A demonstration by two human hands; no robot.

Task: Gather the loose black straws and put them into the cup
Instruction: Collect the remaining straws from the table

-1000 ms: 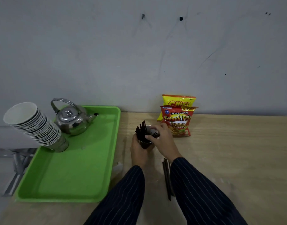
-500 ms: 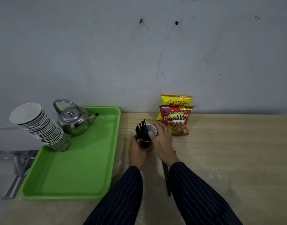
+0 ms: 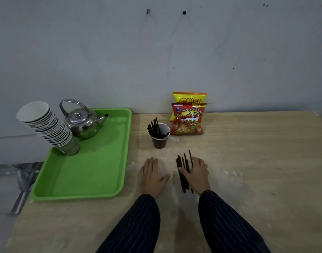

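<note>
One dark cup at frame center holds a cluster of black straws, while roughly six loose straws lie below it under the flat, spread right hand, which grips none; the left hand rests open and empty. At left, a green tray carries one steel kettle and one leaning stack of paper cups. Two snack bags lean on the grey wall behind the wooden table.

tray green | straws black | sleeves dark, seemingly pinstriped
</note>
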